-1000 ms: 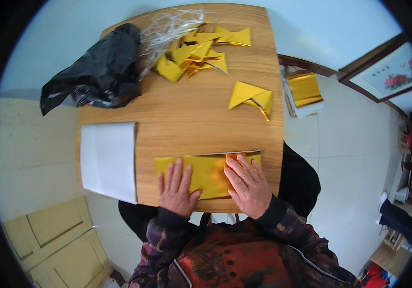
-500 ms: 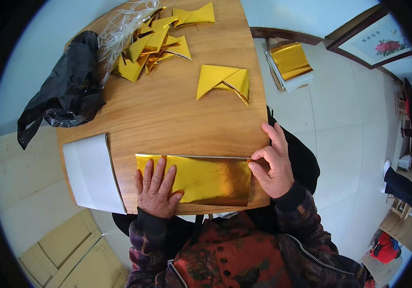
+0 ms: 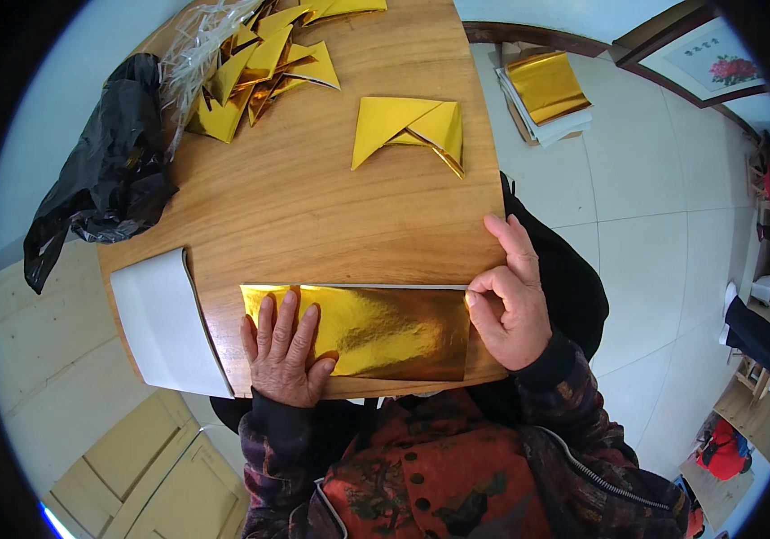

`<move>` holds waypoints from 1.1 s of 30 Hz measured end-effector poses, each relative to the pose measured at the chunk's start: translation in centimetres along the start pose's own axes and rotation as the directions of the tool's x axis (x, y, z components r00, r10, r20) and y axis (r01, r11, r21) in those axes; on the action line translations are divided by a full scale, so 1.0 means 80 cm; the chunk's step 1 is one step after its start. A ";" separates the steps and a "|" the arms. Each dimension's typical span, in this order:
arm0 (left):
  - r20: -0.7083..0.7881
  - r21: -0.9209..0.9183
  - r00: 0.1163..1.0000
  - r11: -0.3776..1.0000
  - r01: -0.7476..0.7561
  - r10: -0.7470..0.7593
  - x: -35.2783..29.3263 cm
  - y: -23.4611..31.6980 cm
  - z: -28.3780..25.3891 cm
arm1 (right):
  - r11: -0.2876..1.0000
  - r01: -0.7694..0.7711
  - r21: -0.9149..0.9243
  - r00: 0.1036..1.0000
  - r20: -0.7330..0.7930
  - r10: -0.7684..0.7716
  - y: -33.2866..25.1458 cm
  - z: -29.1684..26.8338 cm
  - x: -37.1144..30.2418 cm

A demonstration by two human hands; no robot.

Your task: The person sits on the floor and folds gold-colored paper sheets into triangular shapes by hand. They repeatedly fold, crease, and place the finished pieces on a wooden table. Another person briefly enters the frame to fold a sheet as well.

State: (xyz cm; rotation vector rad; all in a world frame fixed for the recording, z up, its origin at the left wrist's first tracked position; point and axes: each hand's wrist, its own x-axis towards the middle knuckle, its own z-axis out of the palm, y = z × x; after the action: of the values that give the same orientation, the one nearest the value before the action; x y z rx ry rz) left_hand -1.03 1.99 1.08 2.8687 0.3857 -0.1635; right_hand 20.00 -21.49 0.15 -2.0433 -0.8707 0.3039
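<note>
A shiny gold foil paper sheet [image 3: 385,332], folded into a long strip, lies along the table's near edge. A thin pale line runs along its far edge. My left hand [image 3: 286,355] rests flat on its left part, fingers spread. At the far right corner, my right hand [image 3: 510,305] pinches the paper between thumb and index finger, the other fingers raised. Beyond the strip lies a folded gold paper piece [image 3: 412,126] with crossing flaps. A stack of white-backed sheets [image 3: 165,323] sits left of my left hand.
Several folded gold pieces [image 3: 264,63] are heaped at the far left, beside clear plastic strands [image 3: 192,72] and a black plastic bag [image 3: 106,153]. On the floor at right lies another paper pile [image 3: 546,90], gold on top. A person's leg [image 3: 762,337] shows far right.
The whole view has shifted slightly, moving the far items up and left. My hands keep their places on the paper, the left flat and the right pinching the corner.
</note>
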 end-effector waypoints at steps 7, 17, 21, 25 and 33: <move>-0.005 0.002 1.000 1.000 -0.006 0.006 -0.001 -0.001 0.002 | 0.999 -0.039 0.001 0.999 0.001 0.039 -0.004 0.004 0.000; -0.024 0.016 0.999 1.000 -0.023 0.023 -0.001 -0.003 0.004 | 1.000 -0.016 0.009 0.997 -0.079 0.016 -0.005 0.010 0.003; -0.005 0.056 0.999 0.998 -0.034 0.035 -0.002 -0.004 0.003 | 1.000 -0.022 -0.019 0.997 -0.080 0.020 -0.005 0.010 0.002; 0.003 0.067 1.000 0.997 -0.030 0.030 -0.003 -0.004 0.004 | 1.000 -0.025 -0.013 0.996 -0.091 0.024 -0.005 0.012 0.003; 0.021 0.121 0.999 0.992 -0.031 0.028 -0.005 -0.003 0.004 | 0.998 -0.028 -0.063 0.998 -0.065 0.024 -0.008 0.010 0.004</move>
State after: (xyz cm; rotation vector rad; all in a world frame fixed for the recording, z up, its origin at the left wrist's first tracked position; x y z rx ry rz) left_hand -1.48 2.08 0.77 2.9884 0.3407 -0.2164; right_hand 19.54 -20.49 0.19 -2.1136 -0.8243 0.2265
